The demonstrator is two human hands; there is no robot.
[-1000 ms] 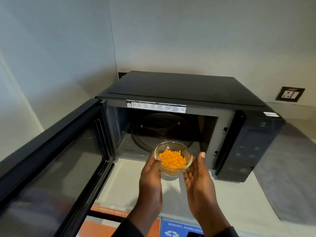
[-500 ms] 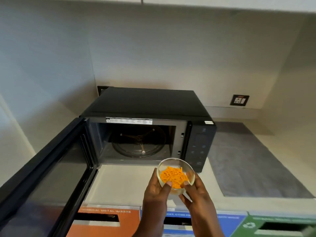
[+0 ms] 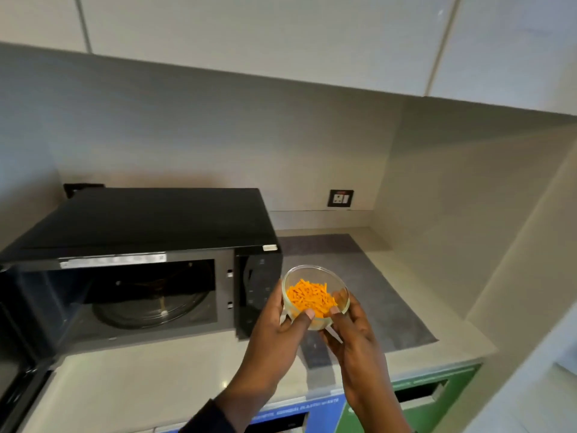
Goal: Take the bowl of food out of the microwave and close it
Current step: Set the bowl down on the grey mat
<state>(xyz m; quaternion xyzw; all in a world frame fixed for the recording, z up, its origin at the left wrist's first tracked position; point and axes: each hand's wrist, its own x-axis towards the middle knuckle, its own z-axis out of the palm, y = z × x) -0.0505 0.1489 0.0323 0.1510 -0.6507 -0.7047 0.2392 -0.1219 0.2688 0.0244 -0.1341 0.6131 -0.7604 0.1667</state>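
Glass bowl (image 3: 315, 295) of orange food (image 3: 310, 297), cupped between left hand (image 3: 276, 332) and right hand (image 3: 354, 334) above the tabletop (image 3: 175, 379), just right of the black microwave (image 3: 140, 245) with door (image 3: 18, 382) open.

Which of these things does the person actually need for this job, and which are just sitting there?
Part of the job:
- glass bowl of orange food, held by left hand and right hand
- black microwave, its door open

Just there:
- grey mat on the counter
- wall socket
- coloured bin fronts below
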